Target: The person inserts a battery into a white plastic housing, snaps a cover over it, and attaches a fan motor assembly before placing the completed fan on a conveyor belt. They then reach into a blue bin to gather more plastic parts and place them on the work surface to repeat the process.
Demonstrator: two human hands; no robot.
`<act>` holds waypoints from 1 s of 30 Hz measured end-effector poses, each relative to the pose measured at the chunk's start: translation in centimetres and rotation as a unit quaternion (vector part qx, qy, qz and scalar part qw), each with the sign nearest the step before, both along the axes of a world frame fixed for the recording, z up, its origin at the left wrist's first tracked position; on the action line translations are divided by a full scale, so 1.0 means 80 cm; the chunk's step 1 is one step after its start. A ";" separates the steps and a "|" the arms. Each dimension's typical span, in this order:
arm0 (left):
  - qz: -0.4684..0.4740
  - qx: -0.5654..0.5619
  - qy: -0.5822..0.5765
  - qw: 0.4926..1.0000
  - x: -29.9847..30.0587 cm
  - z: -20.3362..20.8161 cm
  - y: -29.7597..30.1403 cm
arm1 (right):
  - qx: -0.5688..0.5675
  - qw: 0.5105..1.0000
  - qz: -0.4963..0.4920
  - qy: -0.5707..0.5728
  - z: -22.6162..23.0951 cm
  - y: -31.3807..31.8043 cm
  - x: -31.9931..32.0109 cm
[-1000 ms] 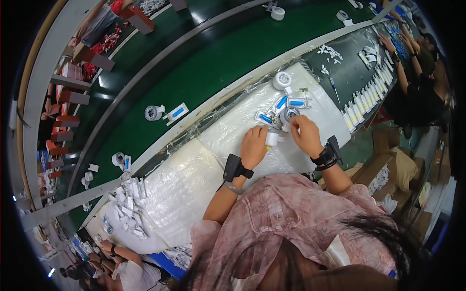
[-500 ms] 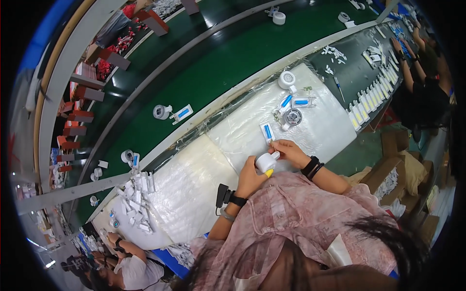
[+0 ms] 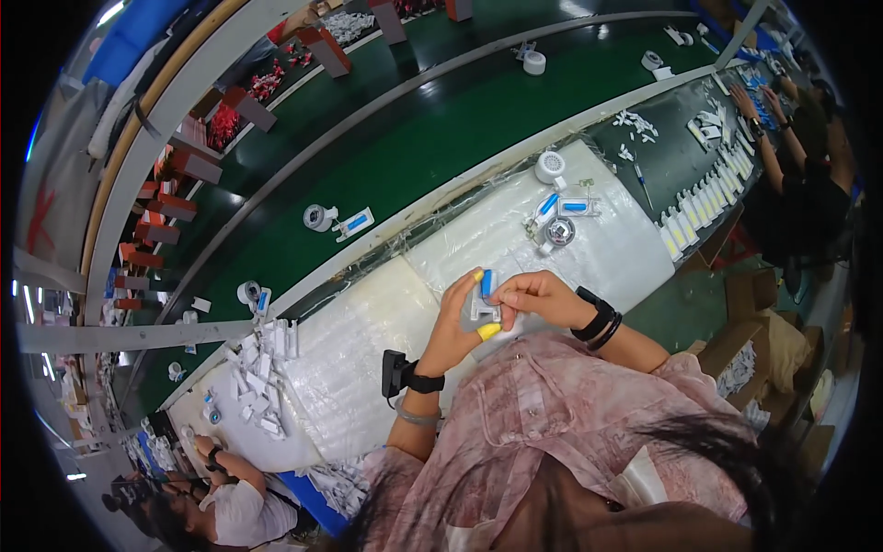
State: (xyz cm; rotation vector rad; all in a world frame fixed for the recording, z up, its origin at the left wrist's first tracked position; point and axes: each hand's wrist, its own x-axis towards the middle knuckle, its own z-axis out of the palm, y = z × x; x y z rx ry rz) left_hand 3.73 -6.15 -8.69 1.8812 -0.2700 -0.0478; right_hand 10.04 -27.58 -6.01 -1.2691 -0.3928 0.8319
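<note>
A white plastic housing (image 3: 485, 313) with a blue cylindrical cell (image 3: 487, 284) in it is held over the padded worktop by my left hand (image 3: 452, 324). The thumb and a finger, both with yellow fingertip covers, grip it from either side. At its right edge, my right hand (image 3: 544, 301) has its fingers pinched together; what lies between them is too small to make out. Farther off on the mat are a white round fan head (image 3: 550, 166), an opened round head (image 3: 558, 232) and another white housing with a blue cell (image 3: 575, 207).
White padded mats (image 3: 368, 322) cover the worktop. A heap of white plastic parts (image 3: 258, 377) lies at the left, and a row of white pieces (image 3: 708, 202) at the right. Beyond runs a green conveyor (image 3: 395, 156) carrying assemblies. Cardboard boxes (image 3: 750, 350) stand right; co-workers sit at both ends.
The round white head that was in my left hand no longer shows. My left hand now grips the housing with the blue cell, which lay on the mat earlier. The view has shifted slightly.
</note>
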 end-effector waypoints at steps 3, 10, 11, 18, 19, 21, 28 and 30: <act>-0.008 -0.169 0.071 0.983 -0.005 0.004 -0.020 | 0.069 0.996 0.021 0.048 0.032 0.000 -0.002; 0.072 -0.241 0.028 0.968 -0.035 0.029 -0.044 | 0.052 0.997 0.058 -0.029 0.050 -0.013 -0.002; 0.088 -0.265 0.052 0.959 -0.036 0.038 -0.042 | 0.018 0.993 0.073 -0.094 0.053 -0.015 -0.002; 0.041 -0.140 0.043 0.988 -0.029 0.098 -0.022 | -0.133 0.937 0.136 -0.294 0.082 -0.024 -0.006; 0.011 -0.053 0.032 0.998 -0.028 0.099 -0.019 | -0.133 0.936 0.136 -0.296 0.073 -0.032 -0.003; -0.010 -0.029 0.043 0.999 -0.029 0.115 -0.020 | -0.021 0.957 0.233 -0.171 0.041 -0.044 0.009; 0.021 -0.048 0.032 0.998 -0.034 0.129 -0.028 | -0.080 0.977 0.140 -0.137 0.043 -0.019 -0.011; 0.042 -0.113 0.040 0.992 -0.032 0.112 -0.030 | -0.067 0.986 0.053 -0.143 0.051 -0.009 -0.021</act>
